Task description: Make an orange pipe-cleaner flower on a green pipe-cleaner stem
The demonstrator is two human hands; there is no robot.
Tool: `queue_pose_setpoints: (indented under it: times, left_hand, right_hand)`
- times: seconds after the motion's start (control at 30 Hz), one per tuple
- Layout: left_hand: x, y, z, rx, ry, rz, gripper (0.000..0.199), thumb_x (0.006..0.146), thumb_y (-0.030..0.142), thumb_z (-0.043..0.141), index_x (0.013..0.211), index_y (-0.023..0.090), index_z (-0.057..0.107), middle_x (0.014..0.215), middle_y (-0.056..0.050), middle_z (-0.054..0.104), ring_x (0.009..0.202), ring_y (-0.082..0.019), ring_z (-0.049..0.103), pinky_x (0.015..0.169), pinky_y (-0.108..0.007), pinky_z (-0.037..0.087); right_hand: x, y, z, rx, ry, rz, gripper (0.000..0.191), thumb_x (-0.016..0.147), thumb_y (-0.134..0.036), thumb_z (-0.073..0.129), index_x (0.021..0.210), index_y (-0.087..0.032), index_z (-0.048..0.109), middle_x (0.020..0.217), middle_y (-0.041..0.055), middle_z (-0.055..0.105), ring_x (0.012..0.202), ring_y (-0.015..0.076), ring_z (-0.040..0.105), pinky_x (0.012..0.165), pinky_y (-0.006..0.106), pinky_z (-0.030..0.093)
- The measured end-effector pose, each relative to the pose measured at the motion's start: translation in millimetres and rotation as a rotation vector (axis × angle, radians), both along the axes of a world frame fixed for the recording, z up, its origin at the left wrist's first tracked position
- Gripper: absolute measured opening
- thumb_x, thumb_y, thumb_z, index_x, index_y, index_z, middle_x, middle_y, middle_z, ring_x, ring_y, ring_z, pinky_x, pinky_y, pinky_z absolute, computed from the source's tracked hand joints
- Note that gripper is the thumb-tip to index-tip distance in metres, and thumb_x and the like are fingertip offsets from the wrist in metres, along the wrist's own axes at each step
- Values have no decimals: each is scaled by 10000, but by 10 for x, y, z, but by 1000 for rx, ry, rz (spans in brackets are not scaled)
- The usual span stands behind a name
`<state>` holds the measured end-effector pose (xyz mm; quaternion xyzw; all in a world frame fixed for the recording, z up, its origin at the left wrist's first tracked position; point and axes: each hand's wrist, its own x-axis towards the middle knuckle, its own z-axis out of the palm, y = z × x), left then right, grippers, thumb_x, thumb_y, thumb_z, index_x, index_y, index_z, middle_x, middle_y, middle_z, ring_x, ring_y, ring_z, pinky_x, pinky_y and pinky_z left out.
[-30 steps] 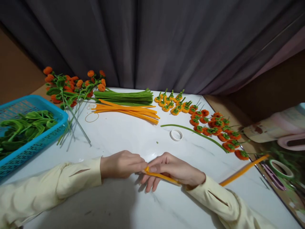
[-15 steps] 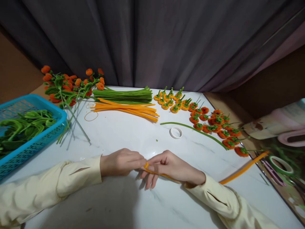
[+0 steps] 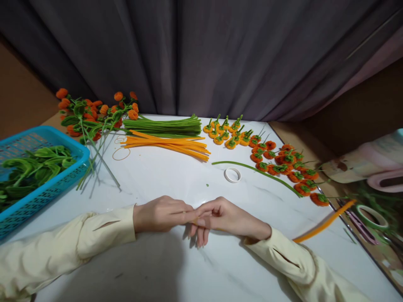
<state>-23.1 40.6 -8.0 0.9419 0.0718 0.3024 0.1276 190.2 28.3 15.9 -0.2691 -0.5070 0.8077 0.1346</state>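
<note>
My left hand (image 3: pixel 165 214) and my right hand (image 3: pixel 226 216) meet at their fingertips low in the middle of the view, over the white table. Between them is an orange-yellow pipe cleaner (image 3: pixel 220 229), mostly covered by the fingers; a thin length shows under my right palm. Both hands pinch it, with the lower fingers of my right hand hanging loosely. Beyond the hands lie a bundle of orange-yellow stems (image 3: pixel 166 144), a white ring (image 3: pixel 232 175) and a single green stem (image 3: pixel 261 171).
On the left, a blue basket (image 3: pixel 83 157) holds green leaves, beside orange flowers (image 3: pixel 91 113). Green stems (image 3: pixel 163 126) lie at the back. Yellow (image 3: pixel 230 144) and orange flower heads (image 3: pixel 296 176) stand back right, with green tape (image 3: pixel 372 217) at the right edge.
The fingertips of my left hand have moved slightly right over my right fingertips, and the small orange-yellow curl that showed between them is now covered.
</note>
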Motion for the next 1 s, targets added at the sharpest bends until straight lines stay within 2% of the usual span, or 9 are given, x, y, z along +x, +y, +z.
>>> queue_pose_setpoints:
  times: [0.1, 0.2, 0.3, 0.43, 0.53, 0.6, 0.67, 0.8, 1.0]
  left_hand:
    - [23, -22, 4, 4, -97, 70, 388, 834, 1, 321, 1186, 113, 439, 819, -97, 691, 724, -155, 657, 595, -223, 508]
    - [42, -41, 11, -1, -126, 137, 339, 821, -20, 344, 1097, 111, 490, 788, -86, 695, 694, -147, 658, 586, -221, 510]
    - [49, -44, 16, -13, -137, 148, 319, 818, -25, 354, 1061, 107, 513, 791, -86, 698, 688, -140, 660, 587, -216, 514]
    - [63, -55, 19, -12, -132, 140, 273, 831, -1, 378, 1032, 105, 527, 761, -78, 690, 664, -137, 650, 575, -218, 511]
    - [76, -78, 20, -25, -117, 130, 261, 827, -2, 391, 1022, 104, 530, 763, -76, 686, 674, -137, 646, 577, -216, 505]
    - [78, -89, 18, -33, -126, 114, 292, 805, -29, 377, 1019, 102, 526, 754, -75, 678, 680, -137, 639, 579, -213, 497]
    - [75, -91, 10, -47, -141, 95, 328, 780, -52, 359, 1019, 103, 520, 715, -63, 657, 654, -130, 619, 571, -209, 488]
    - [65, -80, -13, -96, -140, 74, 351, 763, -57, 344, 1024, 112, 506, 670, -44, 614, 603, -122, 569, 557, -211, 475]
    - [66, -98, -35, -128, -124, 109, 301, 802, -34, 349, 1012, 125, 495, 699, -52, 620, 611, -121, 558, 569, -214, 473]
  right_hand:
    - [46, 12, 97, 247, -192, 21, 395, 798, -432, 623, 989, -86, 633, 767, 66, 667, 640, 116, 610, 609, 227, 485]
    - [101, -29, 263, 754, -498, 103, 247, 870, -313, 548, 1000, -128, 647, 709, 24, 646, 586, 92, 547, 560, 203, 402]
    - [121, -143, 400, 1218, -724, 224, 210, 897, -96, 428, 932, -111, 634, 754, 51, 641, 617, 124, 551, 570, 244, 377]
    - [88, -316, 444, 1728, -779, 232, 182, 848, -45, 453, 932, -75, 612, 742, 73, 614, 627, 179, 554, 547, 292, 363]
    - [70, -362, 426, 1913, -721, 131, 231, 900, -92, 379, 952, -54, 601, 716, 82, 594, 615, 183, 536, 522, 302, 350]
    - [79, -334, 408, 1880, -703, 78, 272, 919, -87, 328, 928, -78, 600, 704, 70, 588, 608, 170, 524, 522, 293, 343]
    - [99, -269, 379, 1735, -691, 44, 280, 910, -67, 328, 887, -117, 603, 702, 50, 593, 599, 154, 516, 522, 275, 332]
    - [115, -103, 274, 1273, -605, -42, 231, 900, -108, 409, 845, -147, 630, 706, 32, 625, 604, 117, 538, 554, 223, 356]
    - [50, 8, 138, 496, -340, -132, 332, 900, -367, 472, 805, -109, 658, 695, 73, 666, 598, 130, 591, 610, 236, 457]
